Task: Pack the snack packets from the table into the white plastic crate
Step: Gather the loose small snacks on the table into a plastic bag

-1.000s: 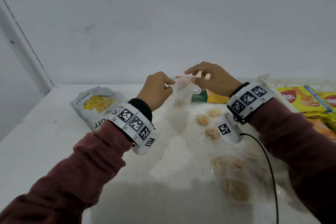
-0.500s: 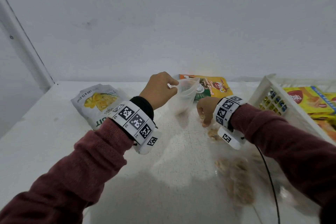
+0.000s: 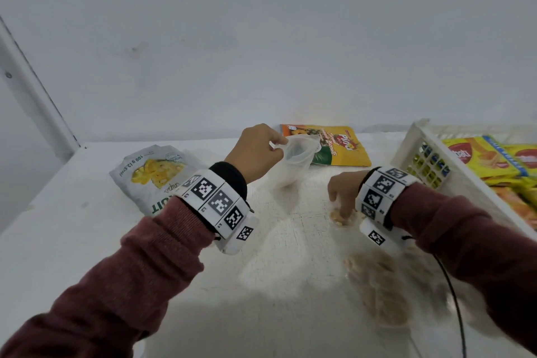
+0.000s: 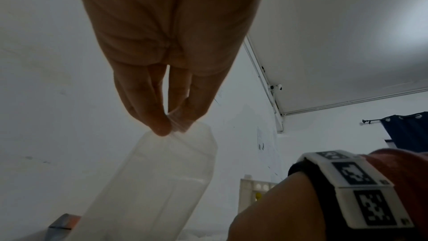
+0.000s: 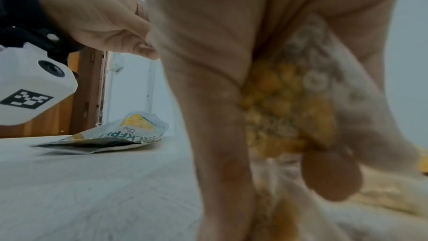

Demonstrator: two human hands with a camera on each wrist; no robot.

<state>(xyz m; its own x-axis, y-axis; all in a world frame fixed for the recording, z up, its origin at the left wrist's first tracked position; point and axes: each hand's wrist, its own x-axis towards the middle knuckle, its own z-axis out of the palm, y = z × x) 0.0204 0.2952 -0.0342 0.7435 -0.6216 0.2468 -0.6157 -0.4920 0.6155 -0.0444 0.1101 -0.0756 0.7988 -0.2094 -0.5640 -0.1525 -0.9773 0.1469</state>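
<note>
My left hand [image 3: 255, 154] pinches the clear bag [image 3: 293, 163] open by its rim (thin, slippery film) while my right hand [image 3: 343, 195] closes on crumbly snack pieces [image 5: 287, 109], which could spill if that rim slips.

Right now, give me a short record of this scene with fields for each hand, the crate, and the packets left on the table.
left hand: pinches the rim of a clear plastic bag, mouth open
right hand: fingers curled on a yellow snack piece at the table
white crate: holds yellow packets
on table: white jackfruit packet, orange-yellow packet
</note>
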